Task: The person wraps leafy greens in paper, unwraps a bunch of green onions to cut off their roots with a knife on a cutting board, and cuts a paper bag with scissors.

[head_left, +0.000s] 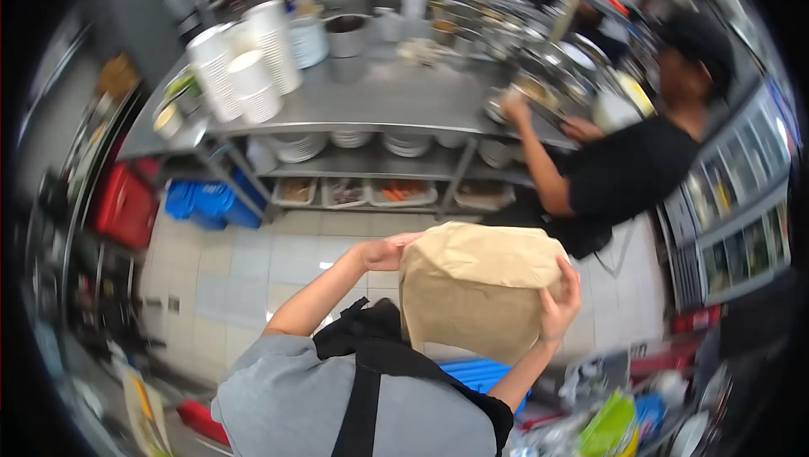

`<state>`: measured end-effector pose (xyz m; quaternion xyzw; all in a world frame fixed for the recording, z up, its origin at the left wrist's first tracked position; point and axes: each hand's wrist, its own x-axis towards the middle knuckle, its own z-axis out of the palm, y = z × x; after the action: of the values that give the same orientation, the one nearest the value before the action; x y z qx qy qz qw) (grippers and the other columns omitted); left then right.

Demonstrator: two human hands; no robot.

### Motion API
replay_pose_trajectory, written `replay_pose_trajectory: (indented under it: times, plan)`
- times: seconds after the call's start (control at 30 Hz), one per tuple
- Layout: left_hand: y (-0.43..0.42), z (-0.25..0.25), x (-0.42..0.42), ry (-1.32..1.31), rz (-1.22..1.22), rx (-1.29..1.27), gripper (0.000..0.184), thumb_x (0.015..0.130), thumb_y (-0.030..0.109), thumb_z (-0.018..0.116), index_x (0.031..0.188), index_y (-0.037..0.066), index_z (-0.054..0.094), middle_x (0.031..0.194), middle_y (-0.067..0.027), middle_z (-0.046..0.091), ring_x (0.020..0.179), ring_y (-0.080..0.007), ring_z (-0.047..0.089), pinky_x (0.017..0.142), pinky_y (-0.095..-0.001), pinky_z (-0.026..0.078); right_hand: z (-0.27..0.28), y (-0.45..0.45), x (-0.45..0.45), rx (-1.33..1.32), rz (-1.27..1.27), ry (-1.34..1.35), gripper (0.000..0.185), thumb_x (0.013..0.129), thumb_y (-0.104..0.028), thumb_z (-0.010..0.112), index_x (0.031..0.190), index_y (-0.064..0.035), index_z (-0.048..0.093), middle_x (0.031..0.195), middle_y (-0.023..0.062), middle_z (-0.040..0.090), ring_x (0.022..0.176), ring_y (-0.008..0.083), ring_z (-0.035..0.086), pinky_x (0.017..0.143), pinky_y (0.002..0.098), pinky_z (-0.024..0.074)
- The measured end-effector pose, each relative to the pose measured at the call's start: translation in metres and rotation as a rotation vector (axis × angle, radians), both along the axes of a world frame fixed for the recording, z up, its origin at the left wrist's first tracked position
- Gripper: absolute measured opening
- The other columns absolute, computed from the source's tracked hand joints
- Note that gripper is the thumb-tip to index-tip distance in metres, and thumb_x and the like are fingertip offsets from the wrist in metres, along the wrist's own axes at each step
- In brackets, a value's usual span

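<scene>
A large brown paper bag point(476, 288), its top folded over, is held up in front of my body. At its upper left corner, my left hand point(385, 253) grips the edge, with part of the fingers hidden behind the paper. On the opposite side my right hand point(560, 301) is wrapped round the bag's right edge, thumb and fingers pressing on the paper. Tiled floor point(295, 263) shows behind and below the bag.
Ahead stands a steel counter point(362, 103) with stacked white containers point(253, 78) and pots. A co-worker in black point(624, 162) works at its right side. Blue bins point(211, 203) sit under the left end. Packages point(611, 427) lie at lower right.
</scene>
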<state>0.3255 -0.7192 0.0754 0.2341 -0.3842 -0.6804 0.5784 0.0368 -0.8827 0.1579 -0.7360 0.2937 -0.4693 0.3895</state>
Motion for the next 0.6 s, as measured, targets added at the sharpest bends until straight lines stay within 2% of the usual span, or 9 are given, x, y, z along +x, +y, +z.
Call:
replay_pose_trajectory:
  times: [0.03,0.13,0.17,0.3,0.33,0.4,0.47,0.53,0.6]
  plan:
    - [0.022,0.022,0.012,-0.145,0.094,0.008,0.089,0.071,0.032,0.078,0.140,0.004,0.030,0.136,-0.0084,0.043,0.123,-0.0139,0.041,0.104,-0.0318,0.031,-0.008,0.006,0.020,0.025,0.030,-0.111,0.051,0.064,0.009,0.060,0.114,-0.0008,0.058,0.101,0.0062,0.054,0.101,0.0194,0.052,0.093,0.0297,0.0383]
    - [0.093,0.033,0.048,-0.503,0.525,0.155,0.064,0.076,0.017,0.074,0.130,0.002,0.045,0.120,-0.0043,0.056,0.110,-0.0104,0.050,0.094,-0.0284,0.040,-0.021,0.046,0.104,0.148,0.207,-0.258,0.047,0.069,0.010,0.060,0.115,0.0016,0.055,0.103,0.0053,0.053,0.104,0.0177,0.051,0.095,0.0289,0.0374]
    - [0.118,0.039,0.051,-0.466,0.771,0.146,0.044,0.079,0.010,0.070,0.118,0.000,0.055,0.107,-0.0020,0.063,0.098,-0.0085,0.055,0.085,-0.0266,0.044,-0.025,0.064,0.131,0.128,0.268,-0.275,0.042,0.072,0.009,0.060,0.113,0.0028,0.055,0.103,0.0053,0.053,0.103,0.0164,0.052,0.095,0.0285,0.0378]
    - [0.243,0.045,0.104,-0.435,1.254,0.112,0.039,0.081,0.013,0.068,0.115,-0.002,0.057,0.107,-0.0045,0.063,0.095,-0.0111,0.057,0.084,-0.0266,0.045,-0.003,0.158,0.252,0.089,0.507,-0.282,0.032,0.078,0.004,0.055,0.110,0.0047,0.057,0.106,0.0086,0.056,0.100,0.0170,0.052,0.092,0.0279,0.0382]
    - [0.282,0.042,0.119,-0.514,1.363,0.166,0.038,0.082,0.013,0.066,0.116,-0.002,0.057,0.107,-0.0047,0.063,0.095,-0.0117,0.057,0.084,-0.0271,0.045,0.004,0.181,0.283,0.050,0.645,-0.237,0.030,0.086,-0.001,0.051,0.116,0.0040,0.053,0.113,0.0090,0.055,0.107,0.0180,0.052,0.096,0.0288,0.0365]
    - [0.358,0.042,0.144,-0.609,1.598,0.241,0.036,0.083,0.012,0.064,0.115,-0.003,0.057,0.107,-0.0051,0.063,0.095,-0.0125,0.057,0.084,-0.0280,0.045,0.016,0.229,0.352,-0.015,0.854,-0.116,0.034,0.084,0.004,0.045,0.118,0.0042,0.052,0.114,0.0098,0.054,0.109,0.0179,0.050,0.096,0.0278,0.0363]
    - [0.429,0.054,0.159,-0.651,1.794,0.314,0.034,0.083,0.010,0.063,0.114,-0.003,0.057,0.105,-0.0054,0.063,0.094,-0.0128,0.057,0.083,-0.0286,0.046,0.031,0.283,0.423,-0.087,1.075,0.045,0.045,0.080,0.008,0.040,0.123,-0.0010,0.051,0.116,0.0127,0.051,0.111,0.0220,0.049,0.096,0.0275,0.0356]
    - [0.488,0.063,0.164,-0.626,1.925,0.399,0.032,0.082,0.010,0.063,0.111,-0.004,0.058,0.103,-0.0057,0.063,0.092,-0.0126,0.057,0.081,-0.0285,0.045,0.044,0.337,0.480,-0.296,1.201,0.182,0.048,0.082,0.004,0.046,0.128,-0.0086,0.049,0.122,0.0160,0.047,0.113,0.0278,0.048,0.097,0.0310,0.0366]
    - [0.539,0.061,0.172,-0.617,2.046,0.512,0.029,0.082,0.009,0.063,0.107,-0.005,0.059,0.098,-0.0059,0.064,0.089,-0.0120,0.057,0.079,-0.0278,0.045,0.037,0.378,0.537,-0.480,1.327,0.234,0.049,0.084,-0.007,0.055,0.132,-0.0145,0.046,0.129,0.0172,0.044,0.114,0.0324,0.047,0.097,0.0368,0.0376]
